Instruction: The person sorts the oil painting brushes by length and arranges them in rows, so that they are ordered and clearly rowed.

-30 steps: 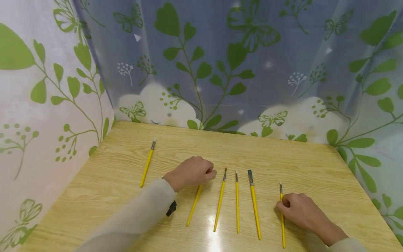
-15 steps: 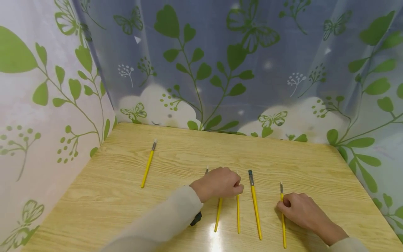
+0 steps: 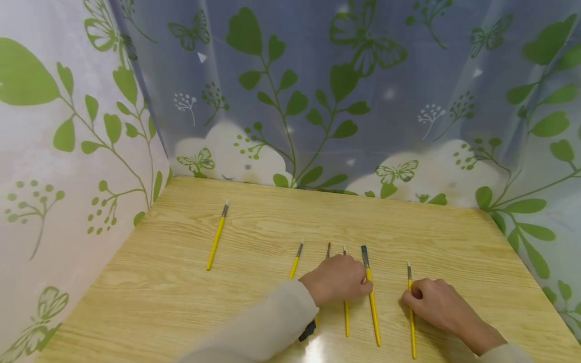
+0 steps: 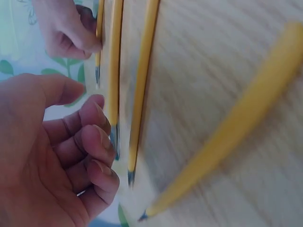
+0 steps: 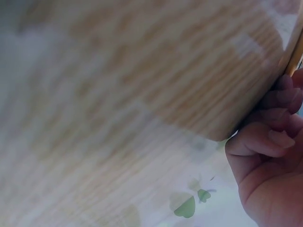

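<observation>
My left hand is over the middle of a row of yellow-handled paintbrushes, its thumb side nearest the flat dark-bristled paintbrush. In the left wrist view, the left fingers curl loosely with nothing between them and the thumb. Beneath this hand, a thin paintbrush and a brown-tipped paintbrush are partly hidden. Farther right, my right hand pinches the handle of a pale-tipped paintbrush lying on the table. The right wrist view shows curled right fingers beside a yellow handle.
Two more paintbrushes lie to the left: one beside my left wrist and one far off. A wood-grain table bears them all. Leaf-printed curtains close off its back and sides.
My left hand has moved right along the row, from the second paintbrush to beside the flat one, uncovering the former. The right hand and the paintbrushes have stayed in place.
</observation>
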Demonstrator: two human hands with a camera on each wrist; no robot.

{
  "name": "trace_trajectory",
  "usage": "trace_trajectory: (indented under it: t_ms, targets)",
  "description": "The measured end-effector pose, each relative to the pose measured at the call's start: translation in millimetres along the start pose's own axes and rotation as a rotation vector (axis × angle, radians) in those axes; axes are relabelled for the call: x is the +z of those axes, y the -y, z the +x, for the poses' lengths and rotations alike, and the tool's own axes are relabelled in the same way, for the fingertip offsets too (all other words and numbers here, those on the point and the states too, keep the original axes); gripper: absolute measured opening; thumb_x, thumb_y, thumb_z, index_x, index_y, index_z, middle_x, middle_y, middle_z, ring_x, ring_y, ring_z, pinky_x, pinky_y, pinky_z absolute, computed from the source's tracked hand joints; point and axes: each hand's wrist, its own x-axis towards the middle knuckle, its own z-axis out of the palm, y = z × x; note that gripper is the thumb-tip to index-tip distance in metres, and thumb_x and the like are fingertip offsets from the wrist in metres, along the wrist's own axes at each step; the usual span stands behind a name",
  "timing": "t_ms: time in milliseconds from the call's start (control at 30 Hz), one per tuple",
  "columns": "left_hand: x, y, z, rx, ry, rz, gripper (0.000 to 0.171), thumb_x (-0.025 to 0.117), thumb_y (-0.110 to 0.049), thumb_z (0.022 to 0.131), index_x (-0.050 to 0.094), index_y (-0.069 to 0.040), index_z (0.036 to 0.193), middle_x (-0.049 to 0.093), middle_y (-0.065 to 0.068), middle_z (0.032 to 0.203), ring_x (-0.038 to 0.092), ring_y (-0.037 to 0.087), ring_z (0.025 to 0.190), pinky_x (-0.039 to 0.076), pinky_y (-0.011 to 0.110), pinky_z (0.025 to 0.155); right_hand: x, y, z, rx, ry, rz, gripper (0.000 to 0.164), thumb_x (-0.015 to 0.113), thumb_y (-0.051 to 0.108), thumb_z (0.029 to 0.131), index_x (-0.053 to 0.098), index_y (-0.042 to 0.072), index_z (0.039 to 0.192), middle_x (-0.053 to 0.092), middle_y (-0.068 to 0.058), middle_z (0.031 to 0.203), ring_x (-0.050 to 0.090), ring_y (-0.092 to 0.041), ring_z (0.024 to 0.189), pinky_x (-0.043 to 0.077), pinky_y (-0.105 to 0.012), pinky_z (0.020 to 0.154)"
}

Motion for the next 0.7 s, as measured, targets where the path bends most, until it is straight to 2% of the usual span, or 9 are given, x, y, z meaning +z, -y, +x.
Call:
trace_trajectory:
  t_ms: [167, 267, 400, 567, 700]
  targets:
    - [5.6, -12.8, 2.3, -0.068, 0.026, 0.018, 0.058, 0.057, -0.039, 0.111, 0.043, -0.019, 0.059, 0.031, -0.007, 0.053, 0.03, 0.008, 0.047, 0.03, 0.022, 0.047, -0.1, -0.7, -0.5, 0.004, 0.0, 0.004, 0.043, 0.065, 0.03, 0.098, 0.043, 0.02, 0.063, 0.034, 0.008, 0.058, 0.028, -0.01, 0.056, 0.025, -0.024, 0.056]
    - [9.1, -18.4, 3.7, -0.12, 0.03, 0.015, 0.053, 0.058, -0.042, 0.11, 0.047, -0.019, 0.063, 0.04, -0.005, 0.059, 0.04, 0.01, 0.052, 0.036, 0.024, 0.047, 0.7, -0.7, -0.7, 0.01, 0.003, 0.007, 0.043, 0.065, 0.031, 0.097, 0.043, 0.019, 0.063, 0.034, 0.008, 0.059, 0.028, -0.01, 0.056, 0.025, -0.025, 0.056]
    - [12.1, -22.8, 6.2, -0.168, 0.026, 0.023, 0.052, 0.058, -0.045, 0.11, 0.052, -0.018, 0.066, 0.049, -0.003, 0.064, 0.047, 0.011, 0.056, 0.039, 0.026, 0.049, 1.3, -0.3, -1.2, 0.009, 0.004, 0.008, 0.042, 0.065, 0.03, 0.097, 0.043, 0.019, 0.062, 0.035, 0.008, 0.059, 0.028, -0.01, 0.056, 0.026, -0.025, 0.056]
    - [15.3, -27.0, 7.9, -0.204, 0.012, 0.03, 0.054, 0.059, -0.048, 0.11, 0.051, -0.018, 0.065, 0.05, -0.003, 0.063, 0.046, 0.012, 0.054, 0.04, 0.027, 0.048, 0.6, 0.7, -0.6, 0.006, 0.0, -0.002, 0.041, 0.065, 0.029, 0.097, 0.044, 0.019, 0.063, 0.036, 0.008, 0.059, 0.03, -0.011, 0.056, 0.027, -0.025, 0.056]
    - [19.6, -30.2, 10.1, -0.229, 0.01, 0.057, 0.048, 0.061, -0.05, 0.109, 0.057, -0.019, 0.071, 0.053, -0.004, 0.066, 0.046, 0.011, 0.055, 0.041, 0.027, 0.049, 0.1, 1.7, 0.2, 0.005, 0.0, -0.006, 0.041, 0.065, 0.029, 0.097, 0.045, 0.019, 0.063, 0.036, 0.008, 0.059, 0.031, -0.011, 0.056, 0.027, -0.025, 0.057]
